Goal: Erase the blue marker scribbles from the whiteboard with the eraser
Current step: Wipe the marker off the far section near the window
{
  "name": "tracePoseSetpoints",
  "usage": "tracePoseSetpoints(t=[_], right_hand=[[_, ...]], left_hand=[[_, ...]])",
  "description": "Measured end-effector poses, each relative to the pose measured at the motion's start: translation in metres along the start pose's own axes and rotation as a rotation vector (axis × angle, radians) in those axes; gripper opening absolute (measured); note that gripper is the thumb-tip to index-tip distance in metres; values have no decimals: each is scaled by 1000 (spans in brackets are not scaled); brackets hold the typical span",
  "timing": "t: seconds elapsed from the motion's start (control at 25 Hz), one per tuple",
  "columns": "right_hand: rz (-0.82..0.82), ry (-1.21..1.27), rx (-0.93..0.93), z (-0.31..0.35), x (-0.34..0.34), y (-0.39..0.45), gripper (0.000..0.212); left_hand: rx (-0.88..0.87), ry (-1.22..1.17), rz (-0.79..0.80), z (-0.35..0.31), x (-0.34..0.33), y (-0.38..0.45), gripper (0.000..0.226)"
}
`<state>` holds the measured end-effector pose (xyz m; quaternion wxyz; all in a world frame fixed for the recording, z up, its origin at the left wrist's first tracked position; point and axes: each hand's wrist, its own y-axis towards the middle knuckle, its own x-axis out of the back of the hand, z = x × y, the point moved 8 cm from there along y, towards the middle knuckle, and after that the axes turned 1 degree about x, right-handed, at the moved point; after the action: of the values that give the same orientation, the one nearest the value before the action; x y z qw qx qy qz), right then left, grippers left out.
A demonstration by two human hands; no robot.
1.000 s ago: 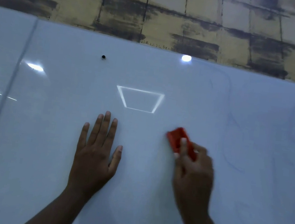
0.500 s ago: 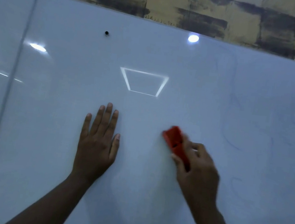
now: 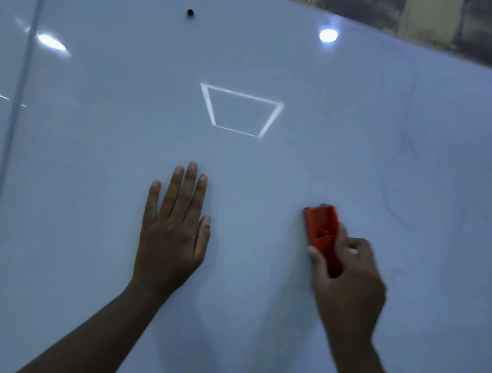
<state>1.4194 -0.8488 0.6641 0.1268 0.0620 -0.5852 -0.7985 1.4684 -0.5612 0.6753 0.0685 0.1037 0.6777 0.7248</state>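
Mid-whiteboard (image 3: 271,174): right hand (image 3: 348,279) grips red eraser (image 3: 321,229), left hand (image 3: 174,227) flat, fingers straight. Risk: faint blue scribbles (image 3: 400,180) toward right edge get missed.

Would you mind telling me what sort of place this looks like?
Probably an office or classroom: a large whiteboard fixed to a worn yellow tiled wall, ceiling lights mirrored in its gloss, and the right hand holding a red eraser.

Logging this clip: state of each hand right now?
Left hand: open, flat on the whiteboard.
Right hand: fingers gripping the red eraser.
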Motion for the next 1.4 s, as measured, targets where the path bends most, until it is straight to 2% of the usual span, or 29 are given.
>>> tracePoseSetpoints(t=[0.16, 0.28, 0.36, 0.56, 0.72, 0.84, 0.96, 1.16, 1.28, 1.4], right_hand=[[90, -42, 237, 68, -26, -72, 66], [137, -33, 307, 77, -28, -84, 68], [145, -34, 241, 61, -23, -72, 66], [58, 31, -130, -22, 6, -28, 58], [36, 45, -328, -73, 15, -57, 60], [22, 110, -414, -76, 11, -78, 55], [33, 148, -370, -37, -3, -91, 53], [149, 98, -107, 43, -28, -160, 69], [205, 73, 8, 52, -29, -174, 69], [199, 42, -174, 11, -20, -147, 62]], left_hand=[[-3, -15, 29, -1, -2, -12, 67], [-25, -22, 36, -1, -1, -23, 67], [-34, -35, 35, 0, -1, -32, 66], [-43, -60, 38, 1, -1, -49, 65], [-43, -78, 51, 0, -1, -65, 65], [-34, -81, 57, -3, -2, -76, 65], [-19, -84, 61, -5, -2, -82, 65], [-26, -98, 74, -7, -3, -95, 66], [-37, -118, 82, -6, -3, -106, 67], [-59, -130, 77, -4, -3, -121, 67]])
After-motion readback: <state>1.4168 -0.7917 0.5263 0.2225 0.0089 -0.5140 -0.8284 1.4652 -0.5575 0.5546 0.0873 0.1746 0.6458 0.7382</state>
